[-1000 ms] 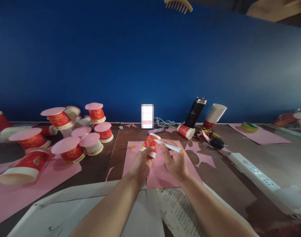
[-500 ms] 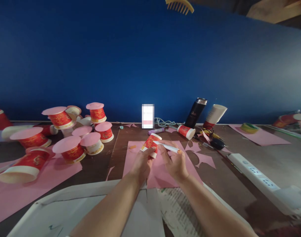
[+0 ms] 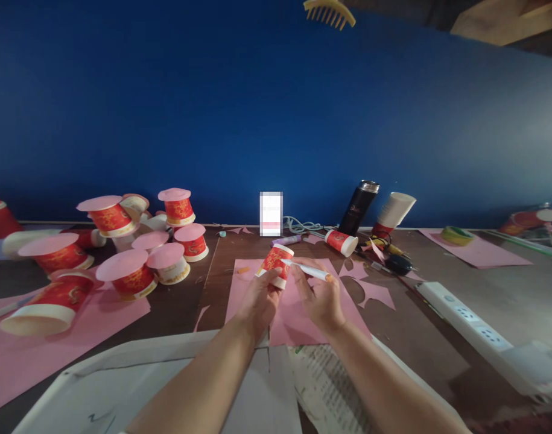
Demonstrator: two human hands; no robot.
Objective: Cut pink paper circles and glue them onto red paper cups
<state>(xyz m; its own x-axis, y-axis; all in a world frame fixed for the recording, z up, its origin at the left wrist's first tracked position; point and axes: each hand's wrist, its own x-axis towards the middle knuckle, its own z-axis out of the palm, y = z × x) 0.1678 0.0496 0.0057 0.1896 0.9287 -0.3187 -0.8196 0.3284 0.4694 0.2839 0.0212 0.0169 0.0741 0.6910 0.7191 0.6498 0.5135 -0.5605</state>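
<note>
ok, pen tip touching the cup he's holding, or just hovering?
Touching. In the head view the white pen in the right hand runs up to the red paper cup held by the left hand, and its tip meets the cup's rim with no gap visible.

A black flask (image 3: pixel 358 206) leans beside a power strip (image 3: pixel 466 314).

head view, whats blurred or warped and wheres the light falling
Head view: a blurred-out rectangle stands by the blue wall; the power strip and table edges bow outward, a wide-lens warp; the wall and table are paler at right, darker at left; left hand and cup look sharp.
</note>
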